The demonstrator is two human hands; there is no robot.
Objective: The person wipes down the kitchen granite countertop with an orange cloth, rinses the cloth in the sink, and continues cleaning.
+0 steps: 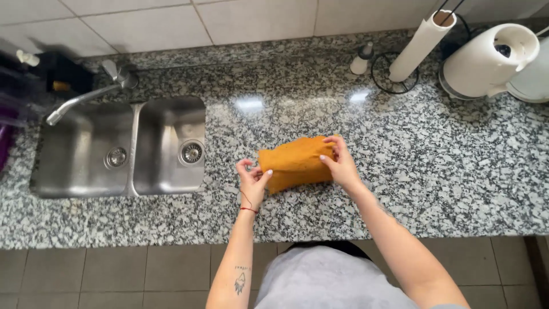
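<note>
Speckled granite tabletop [434, 166], steel double sink [120, 150] left of the folded orange cloth [294, 162]; left hand [253, 182] pinches its corner, right hand [341, 162] pinches its top edge.

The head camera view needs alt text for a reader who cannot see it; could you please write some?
A person's left hand and right hand grip opposite ends of a folded mustard-orange cloth on a speckled grey granite countertop. A stainless steel double sink sits to the left; a white paper towel roll and white electric kettle stand behind.
</note>
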